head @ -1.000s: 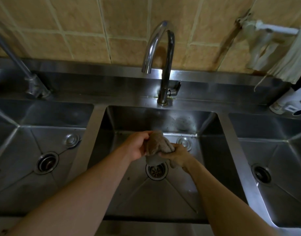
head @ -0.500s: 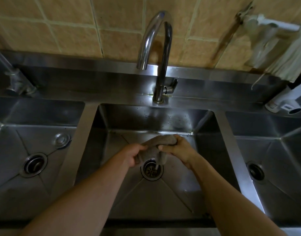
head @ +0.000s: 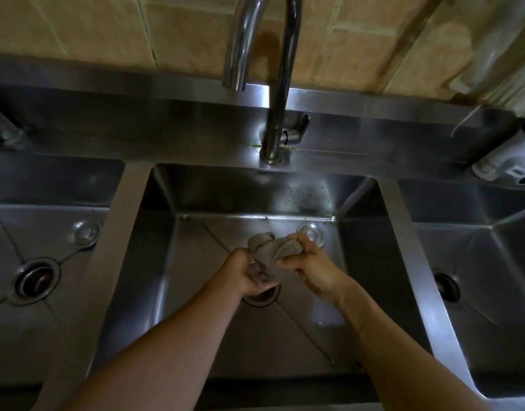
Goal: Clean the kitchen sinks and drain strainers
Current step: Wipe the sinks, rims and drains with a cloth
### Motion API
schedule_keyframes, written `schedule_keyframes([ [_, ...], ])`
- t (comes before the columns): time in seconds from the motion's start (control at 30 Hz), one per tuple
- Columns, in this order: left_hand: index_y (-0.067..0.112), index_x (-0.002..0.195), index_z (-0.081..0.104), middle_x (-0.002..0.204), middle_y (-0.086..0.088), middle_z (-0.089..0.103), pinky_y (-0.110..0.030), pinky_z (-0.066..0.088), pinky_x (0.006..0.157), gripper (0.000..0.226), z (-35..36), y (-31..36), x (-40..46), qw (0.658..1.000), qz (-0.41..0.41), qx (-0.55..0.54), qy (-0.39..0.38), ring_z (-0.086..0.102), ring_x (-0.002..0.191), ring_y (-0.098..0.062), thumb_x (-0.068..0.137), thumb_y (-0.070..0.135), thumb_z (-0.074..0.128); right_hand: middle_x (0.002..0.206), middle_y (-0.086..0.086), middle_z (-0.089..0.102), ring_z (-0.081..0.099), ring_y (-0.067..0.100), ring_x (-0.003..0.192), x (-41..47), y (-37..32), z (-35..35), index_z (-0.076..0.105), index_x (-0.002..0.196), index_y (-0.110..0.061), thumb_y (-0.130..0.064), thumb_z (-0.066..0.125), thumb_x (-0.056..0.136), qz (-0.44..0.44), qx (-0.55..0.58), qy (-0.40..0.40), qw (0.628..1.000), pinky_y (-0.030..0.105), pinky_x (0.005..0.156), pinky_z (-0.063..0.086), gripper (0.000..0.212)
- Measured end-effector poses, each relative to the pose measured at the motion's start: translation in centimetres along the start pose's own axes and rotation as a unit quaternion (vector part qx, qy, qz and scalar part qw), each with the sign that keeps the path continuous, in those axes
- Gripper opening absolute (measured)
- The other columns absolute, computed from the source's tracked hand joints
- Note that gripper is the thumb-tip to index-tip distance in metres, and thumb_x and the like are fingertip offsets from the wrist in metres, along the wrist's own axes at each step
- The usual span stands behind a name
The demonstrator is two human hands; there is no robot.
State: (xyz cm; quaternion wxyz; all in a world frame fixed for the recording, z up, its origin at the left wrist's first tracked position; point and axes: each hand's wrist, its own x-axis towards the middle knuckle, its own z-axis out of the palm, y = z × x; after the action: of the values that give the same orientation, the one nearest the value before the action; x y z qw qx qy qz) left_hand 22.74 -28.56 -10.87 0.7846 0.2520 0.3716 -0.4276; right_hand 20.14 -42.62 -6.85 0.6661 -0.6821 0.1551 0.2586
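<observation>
Three steel sinks lie side by side. Over the middle sink (head: 196,336) both my hands hold a bunched grey-brown cloth (head: 273,250). My left hand (head: 246,274) grips its lower end and my right hand (head: 308,269) grips its right end, twisting it between them. The middle drain strainer (head: 262,296) is mostly hidden under my left hand. The left sink's drain strainer (head: 34,281) and the right sink's drain strainer (head: 446,284) are uncovered. No water runs from the chrome faucet (head: 274,84) above the middle sink.
Round overflow caps sit in the left sink (head: 84,231) and the middle sink (head: 311,231). A white bottle-like object (head: 504,161) lies on the ledge at right. Pale cloths (head: 498,48) hang on the tiled wall at upper right.
The view has tipped down and drawn closer to the sink. My hands have kept wringing the cloth, which has bunched up and shifted slightly over the middle drain.
</observation>
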Motion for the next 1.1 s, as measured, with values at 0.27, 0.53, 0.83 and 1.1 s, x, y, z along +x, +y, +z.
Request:
schedule_keyframes([
  [0.27, 0.011, 0.093, 0.066, 0.083, -0.014, 0.069, -0.041, 0.053, 0.076, 0.031, -1.7, -0.4, 1.3, 0.990, 0.101, 0.078, 0.053, 0.060, 0.082, -0.029, 0.083, 0.000, 0.039, 0.104, -0.002, 0.054, 0.060, 0.026, 0.100, 1.5, 3.2, -0.6, 0.032, 0.128, -0.021, -0.006, 0.057, 0.092, -0.012, -0.054, 0.059, 0.997, 0.050, 0.081, 0.057, 0.046],
  [0.53, 0.026, 0.112, 0.056, 0.115, -0.008, 0.063, -0.042, 0.056, 0.077, 0.026, -1.6, -1.2, 2.7, 0.941, 0.174, 0.279, 0.076, 0.063, 0.099, -0.025, 0.088, 0.030, 0.064, 0.075, -0.005, 0.062, 0.060, 0.013, 0.068, 4.4, 5.3, -0.1, 0.056, 0.083, -0.029, -0.029, 0.058, 0.093, -0.074, -0.179, 0.148, 0.970, 0.030, 0.057, 0.052, 0.010],
  [0.83, 0.013, 0.100, 0.066, 0.090, -0.013, 0.071, -0.033, 0.056, 0.060, 0.024, -2.6, -0.4, 4.6, 0.993, 0.057, 0.077, 0.066, 0.069, 0.076, -0.024, 0.095, 0.026, 0.047, 0.137, -0.005, 0.029, 0.041, 0.009, 0.117, 5.0, 7.8, -1.1, 0.016, 0.149, -0.039, -0.059, 0.056, 0.083, -0.175, -0.306, -0.010, 0.936, 0.025, 0.093, 0.044, 0.080],
  [1.1, 0.019, 0.102, 0.060, 0.096, -0.011, 0.064, -0.035, 0.051, 0.064, 0.025, -3.0, -0.7, 6.5, 0.987, 0.088, 0.090, 0.096, 0.061, 0.082, -0.024, 0.097, 0.037, 0.044, 0.074, -0.006, 0.056, 0.055, 0.009, 0.068, 7.7, 9.5, 0.3, 0.052, 0.089, -0.018, -0.039, 0.049, 0.097, -0.075, -0.187, 0.123, 0.972, 0.016, 0.052, 0.040, 0.022],
])
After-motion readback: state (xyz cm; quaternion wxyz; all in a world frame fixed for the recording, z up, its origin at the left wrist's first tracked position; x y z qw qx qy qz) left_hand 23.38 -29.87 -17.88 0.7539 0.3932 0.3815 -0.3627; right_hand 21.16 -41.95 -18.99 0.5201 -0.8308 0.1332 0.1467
